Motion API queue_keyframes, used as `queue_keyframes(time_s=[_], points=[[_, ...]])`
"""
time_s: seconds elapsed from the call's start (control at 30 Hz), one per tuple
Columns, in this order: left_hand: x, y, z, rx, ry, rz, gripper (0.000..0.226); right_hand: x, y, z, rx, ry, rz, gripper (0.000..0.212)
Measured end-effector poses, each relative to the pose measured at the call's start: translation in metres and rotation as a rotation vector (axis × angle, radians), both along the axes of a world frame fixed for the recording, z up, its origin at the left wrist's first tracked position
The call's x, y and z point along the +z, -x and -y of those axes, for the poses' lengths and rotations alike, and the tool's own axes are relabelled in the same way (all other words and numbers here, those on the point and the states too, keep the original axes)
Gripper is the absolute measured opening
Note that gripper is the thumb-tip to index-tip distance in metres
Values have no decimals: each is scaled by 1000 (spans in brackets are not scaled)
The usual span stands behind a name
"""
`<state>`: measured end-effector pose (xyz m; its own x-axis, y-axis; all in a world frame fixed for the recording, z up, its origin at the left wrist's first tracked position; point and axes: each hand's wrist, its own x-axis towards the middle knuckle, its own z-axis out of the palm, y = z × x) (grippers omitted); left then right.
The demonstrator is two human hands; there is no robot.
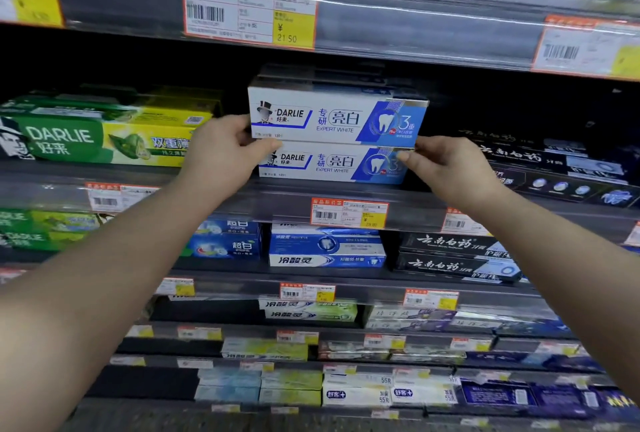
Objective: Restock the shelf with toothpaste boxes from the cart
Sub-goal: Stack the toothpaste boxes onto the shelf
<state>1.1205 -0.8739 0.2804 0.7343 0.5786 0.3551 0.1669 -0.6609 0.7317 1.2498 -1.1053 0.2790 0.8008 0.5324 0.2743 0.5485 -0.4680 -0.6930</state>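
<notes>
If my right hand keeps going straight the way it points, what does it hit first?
Probably the lower white toothpaste box: the right hand already touches its right end. Depth behind it is unclear.

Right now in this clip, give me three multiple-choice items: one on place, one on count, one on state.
1. The green boxes lie where from the white boxes?
A left B right C above

2. White Darlie boxes stacked at the front?
A one B two C four

3. The top box is
A held at both ends B lying free C held by one hand

Key: 1 A, green sits left of the stack. 2 B, the top box rests on the lower box. 3 A, left hand and right hand grip its ends.
</notes>
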Motion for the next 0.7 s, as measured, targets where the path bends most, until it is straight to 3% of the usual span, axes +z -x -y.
queue_keyframes(time_s=[0.23,0.33,0.5,0.63,0.7], points=[[0,-6,2,14,-2,-50,23,2,1,-3,-64,61,57,34],[0,-5,6,33,-107,-139,38,1,3,-4,-85,119,105,34],[5,-4,6,21,-36,-152,49,0,4,-8,-124,207,162,28],[7,-9,4,16,-30,-174,48,3,0,-12,-132,188,126,27],[8,-10,4,-6,-12,-168,36,2,-3,-15,-138,171,104,27]])
